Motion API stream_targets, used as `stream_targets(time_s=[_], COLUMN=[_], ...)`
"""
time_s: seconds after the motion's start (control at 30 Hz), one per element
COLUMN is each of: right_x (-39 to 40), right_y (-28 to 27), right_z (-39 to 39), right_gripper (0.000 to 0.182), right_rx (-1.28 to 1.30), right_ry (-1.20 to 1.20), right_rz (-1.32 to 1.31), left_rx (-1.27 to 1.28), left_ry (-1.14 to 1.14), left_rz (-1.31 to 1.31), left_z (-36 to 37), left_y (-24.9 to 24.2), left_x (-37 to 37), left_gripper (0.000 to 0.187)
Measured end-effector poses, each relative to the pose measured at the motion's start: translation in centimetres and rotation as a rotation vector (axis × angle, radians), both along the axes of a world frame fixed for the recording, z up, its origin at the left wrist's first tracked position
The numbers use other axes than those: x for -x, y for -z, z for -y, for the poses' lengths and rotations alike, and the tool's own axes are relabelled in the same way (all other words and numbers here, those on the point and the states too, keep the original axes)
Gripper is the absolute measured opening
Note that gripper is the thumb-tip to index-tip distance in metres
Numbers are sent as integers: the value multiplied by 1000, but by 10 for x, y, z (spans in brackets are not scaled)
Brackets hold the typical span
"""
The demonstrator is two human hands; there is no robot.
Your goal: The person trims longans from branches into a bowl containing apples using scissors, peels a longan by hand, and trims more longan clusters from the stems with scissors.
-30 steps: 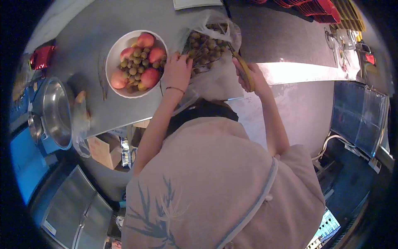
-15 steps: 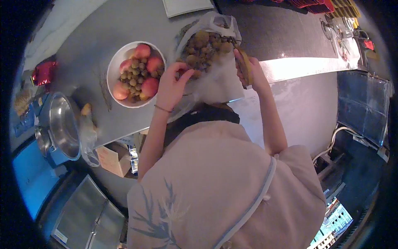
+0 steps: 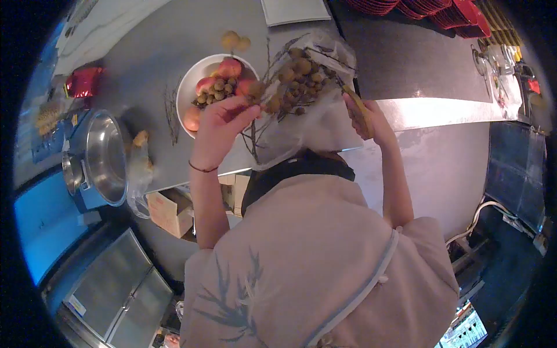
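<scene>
My left hand [image 3: 223, 124] is closed in a pinch on a twiggy bunch of longans [image 3: 253, 91], between the bowl and the bag. Bare twigs [image 3: 253, 142] hang below its fingertips. Partly behind that hand stands a white bowl [image 3: 184, 93] holding red apples [image 3: 230, 68] and small brown longans. An open clear plastic bag [image 3: 293, 127] lies to the right, with more longans on stems [image 3: 304, 87] in it. My right hand [image 3: 374, 119] grips yellow-handled scissors [image 3: 361, 116], their dark blades pointing at the bagged fruit.
Loose twigs [image 3: 172, 116] lie left of the bowl on the metal table [image 3: 139, 64]. A steel pot [image 3: 107, 156] stands at the left, and a red packet [image 3: 84, 82] lies behind it. Red baskets [image 3: 418, 14] line the far right edge. A white board [image 3: 296, 11] sits at the back.
My left hand has shifted from the bag's edge toward the bowl and now has longans and twigs at its fingers. The scissors stay in my right hand. The view has shifted slightly.
</scene>
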State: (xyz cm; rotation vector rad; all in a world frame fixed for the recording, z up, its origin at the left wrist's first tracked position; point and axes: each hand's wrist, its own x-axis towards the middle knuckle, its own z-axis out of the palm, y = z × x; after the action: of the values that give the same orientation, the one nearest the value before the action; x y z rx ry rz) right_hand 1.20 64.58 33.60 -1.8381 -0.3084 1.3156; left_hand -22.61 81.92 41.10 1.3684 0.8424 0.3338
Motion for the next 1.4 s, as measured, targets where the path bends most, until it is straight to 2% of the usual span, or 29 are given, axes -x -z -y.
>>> stream_targets(time_s=[0.07, 0.17, 0.3, 0.4, 0.5, 0.6, 0.67, 0.7, 0.73, 0.83, 0.9, 1.03, 1.17, 1.27, 1.37, 1.4], right_x=[-2, -12, -5, -3, -8, -13, -9, -7, -6, -5, -8, -4, 10, 9, -14, -15], right_y=[-6, -10, -14, -14, -12, -12, -5, -11, -18, -18, -17, -25, -29, -57, -70, -81], right_z=[3, 11, 12, 1, -2, 5, 14, 14, 14, 21, 29, 39, 37, 21, 23, 21], right_gripper=[42, 45, 41, 47, 46, 45, 43, 36, 29, 33, 34, 25, 39, 51, 58, 57], right_rx=[-27, -52, -324, -399, -392, -302, -310, -318, -328, 8, -35, -86, -170, -66, 254, 351], right_ry=[30, -114, 120, 340, 393, 265, 252, 146, 47, -164, -283, -387, -361, -583, -837, -855], right_rz=[-10, -9, -301, -319, -242, -284, -287, -199, -107, -12, -113, -264, -325, 96, 424, 437], left_rx=[-63, -303, -402, -369, -291, -221, -141, -104, -44, 72, 90, 71, 84, 144, 152, 143], left_ry=[182, 324, 395, 424, 350, 218, -38, -167, -193, -266, -320, -484, -557, -625, -643, -636], left_rz=[-129, -277, -381, -240, -22, 30, 182, 261, 372, 656, 775, 798, 703, 673, 647, 645], left_z=[-4, -3, 7, 12, 10, 1, -9, -9, -11, -15, -18, -32, -39, -33, -27, -26], left_y=[8, 41, 62, 57, 48, 24, 32, 26, 17, -13, -18, -8, 15, 30, 32, 31], left_x=[-1, -5, -16, -18, -9, 10, 29, 30, 31, 27, 27, 39, 57, 63, 65, 65], left_gripper=[16, 23, 26, 22, 15, 8, 9, 9, 9, 11, 13, 15, 17, 17, 17, 17])
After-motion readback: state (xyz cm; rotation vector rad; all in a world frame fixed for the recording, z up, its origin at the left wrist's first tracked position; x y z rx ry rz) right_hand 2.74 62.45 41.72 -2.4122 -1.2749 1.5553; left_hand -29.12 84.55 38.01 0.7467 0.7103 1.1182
